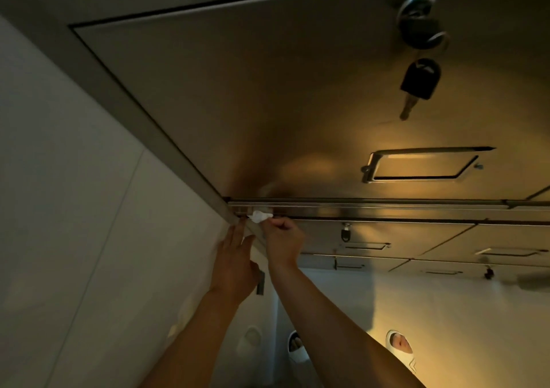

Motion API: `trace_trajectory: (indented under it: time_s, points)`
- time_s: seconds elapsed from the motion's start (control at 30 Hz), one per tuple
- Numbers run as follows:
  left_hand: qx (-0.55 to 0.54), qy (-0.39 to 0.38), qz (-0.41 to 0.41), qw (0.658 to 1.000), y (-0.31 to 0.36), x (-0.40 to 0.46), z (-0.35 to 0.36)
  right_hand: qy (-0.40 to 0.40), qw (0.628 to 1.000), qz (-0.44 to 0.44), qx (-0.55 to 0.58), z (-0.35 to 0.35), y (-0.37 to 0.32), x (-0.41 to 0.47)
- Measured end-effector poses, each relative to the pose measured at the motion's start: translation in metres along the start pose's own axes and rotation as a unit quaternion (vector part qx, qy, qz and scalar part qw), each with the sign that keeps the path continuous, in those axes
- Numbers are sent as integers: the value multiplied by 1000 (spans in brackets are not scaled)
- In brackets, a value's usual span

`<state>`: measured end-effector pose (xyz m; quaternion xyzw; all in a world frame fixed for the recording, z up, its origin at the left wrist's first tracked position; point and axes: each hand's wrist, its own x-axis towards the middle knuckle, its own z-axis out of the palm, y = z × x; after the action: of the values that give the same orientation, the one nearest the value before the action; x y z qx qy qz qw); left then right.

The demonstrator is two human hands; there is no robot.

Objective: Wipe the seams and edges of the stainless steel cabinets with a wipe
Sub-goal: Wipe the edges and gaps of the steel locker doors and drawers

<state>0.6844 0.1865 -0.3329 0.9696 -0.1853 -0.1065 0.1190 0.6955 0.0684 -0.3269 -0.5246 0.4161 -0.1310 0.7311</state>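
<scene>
R hand (282,239) pinches crumpled white wipe (261,217) against horiz. seam at brushed stainless steel cabinet door's (268,105) lower-left corner, L hand (235,264) flat, fingers straight, on adjacent white wall (74,209); seam runs unobstructed rightward.

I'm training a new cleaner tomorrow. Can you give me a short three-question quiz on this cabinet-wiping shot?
1. True or false: the right hand pinches the white wipe against the horizontal seam under the large cabinet door.
2. What hangs from the lock on that door?
3. The left hand is: A) holding a spray bottle B) resting open by the cabinet's corner edge C) turning a key

Key: 1 true; 2 a black-headed key; 3 B
</scene>
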Motion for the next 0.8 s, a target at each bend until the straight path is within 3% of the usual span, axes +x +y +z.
trace_trajectory:
  time_s: [0.37,0.6,0.8]
  points:
    - [-40,-27,-2,999,-11,0,1,-11,999,47,1,33,2,-13]
    - [-86,34,45,995,3,2,-7,-6,998,68,18,16,-10,-8]
    - [-60,34,76,995,29,2,-4,26,999,28,-12,-27,-23,7]
